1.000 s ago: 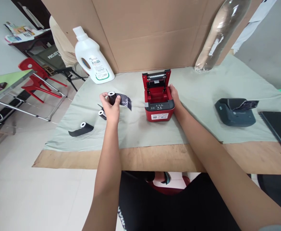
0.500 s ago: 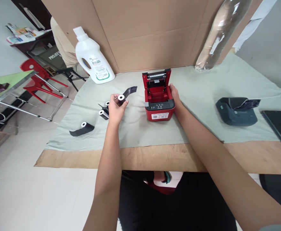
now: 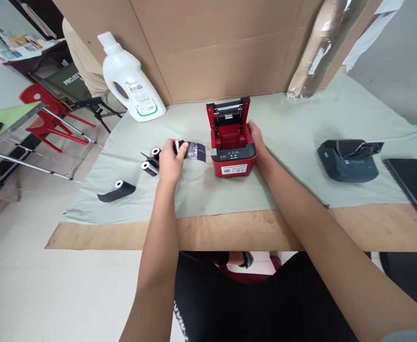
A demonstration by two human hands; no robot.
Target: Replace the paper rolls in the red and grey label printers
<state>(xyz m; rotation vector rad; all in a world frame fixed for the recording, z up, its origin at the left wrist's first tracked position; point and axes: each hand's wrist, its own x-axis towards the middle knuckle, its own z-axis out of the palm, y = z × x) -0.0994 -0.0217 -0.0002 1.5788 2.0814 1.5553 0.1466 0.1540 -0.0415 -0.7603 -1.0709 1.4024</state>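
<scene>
My left hand (image 3: 170,160) is closed round a small black paper roll (image 3: 179,146), whose loose strip (image 3: 196,152) hangs out to the right toward a red printer (image 3: 231,145). The printer stands on the grey cloth with its lid up and its paper bay showing bare. My right hand (image 3: 256,137) grips the printer's right side. Two more black rolls (image 3: 150,161) lie just left of my left hand, and a third roll (image 3: 117,189) with an unrolled tail lies farther left.
A white detergent bottle (image 3: 128,83) stands at the back left before a cardboard wall (image 3: 208,47). A wrapped clear bottle (image 3: 318,52) leans at the back right. A dark grey printer (image 3: 347,159) and a black phone (image 3: 410,183) lie right. Red chairs (image 3: 47,121) stand off the table's left.
My left hand has carried the roll rightward toward the red printer and turned it; the loose strip swung up, then lies pointing right. My right hand stays on the printer.
</scene>
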